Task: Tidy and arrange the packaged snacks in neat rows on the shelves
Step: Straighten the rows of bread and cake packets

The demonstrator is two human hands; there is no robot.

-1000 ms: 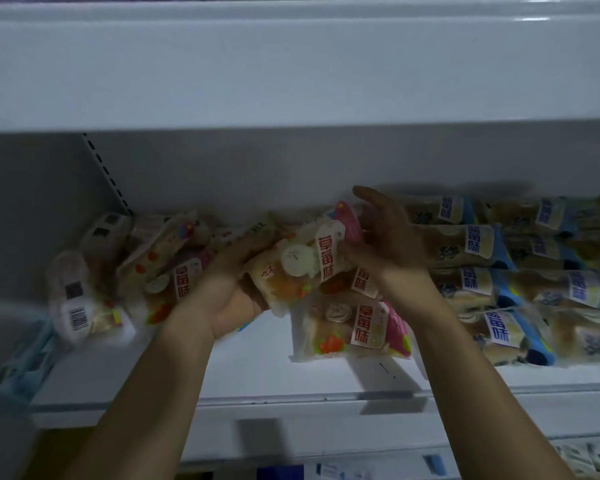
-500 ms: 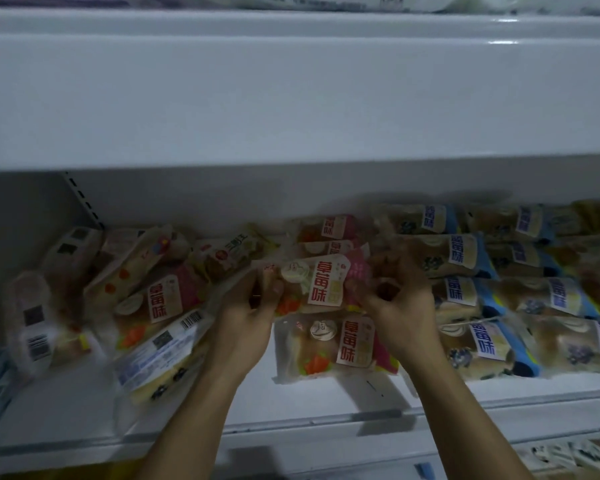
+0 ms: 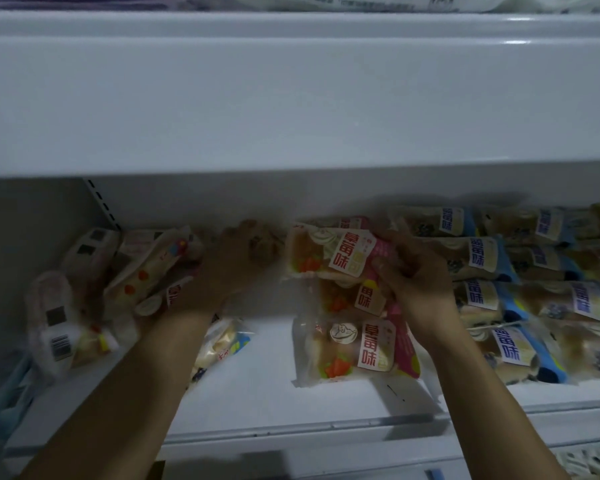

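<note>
Item: strawberry snack packet (image 3: 340,256), pink-and-clear film wrapper around a soft cake, white label with red lettering. Location: far part of the white shelf (image 3: 291,403), at the top of a short column of like packets; a second packet lies just near of it and a third strawberry packet (image 3: 357,351) lies flat nearest the shelf edge. Right hand (image 3: 416,282): grip closed on the right end of the top packet, fingers curled over the pink seam. Left hand (image 3: 236,261): reaches far and left into the loose heap of packets (image 3: 142,275); blurred, so whether its grip holds anything cannot be told. To the right, blue-labelled packets (image 3: 485,261) sit in ordered rows. Handling, by judgement: light, air-puffed, easily crushed; film slick and likely to slide against its neighbours. Best taken by the crimped end seams or lightly across the short sides, not squeezed at the middle where the cake sits. Heap at left lies tilted and overlapping, some packets barcode side up.
</note>
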